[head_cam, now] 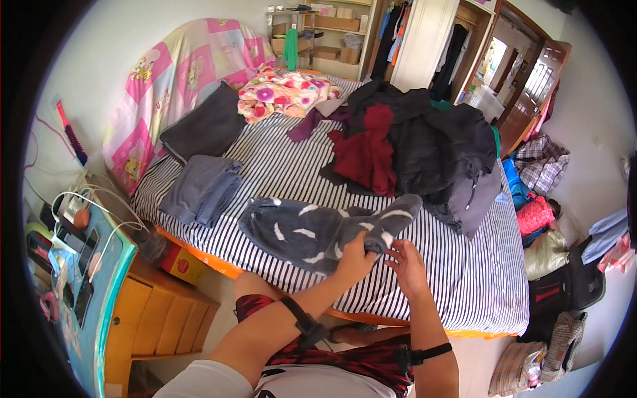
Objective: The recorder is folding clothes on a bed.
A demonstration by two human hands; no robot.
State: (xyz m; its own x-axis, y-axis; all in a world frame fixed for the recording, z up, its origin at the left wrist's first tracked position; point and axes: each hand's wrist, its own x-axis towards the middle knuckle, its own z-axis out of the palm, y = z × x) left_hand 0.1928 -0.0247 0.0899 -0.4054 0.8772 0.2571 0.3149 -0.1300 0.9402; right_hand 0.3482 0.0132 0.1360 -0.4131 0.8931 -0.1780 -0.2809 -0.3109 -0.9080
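Dark grey fleece trousers with white feather shapes (298, 234) lie across the near part of a bed with a striped sheet (458, 288). My left hand (359, 256) grips a bunched leg end of the trousers, its fingers partly hidden by the cloth. Just right of that end, my right hand (409, 266) is raised with its fingers apart; whether a fingertip touches the cloth cannot be told. Folded blue-grey trousers (201, 189) lie at the left. Beyond and to the right is a heap of dark clothes (423, 134) with a dark red garment (371, 154).
A dark grey pillow (206, 122) and a floral cloth (286, 94) lie farther back on the bed. A wooden desk (159, 308) with cables stands at the left. Several bags (545, 253) are along the right wall, near an open wooden door (535, 94).
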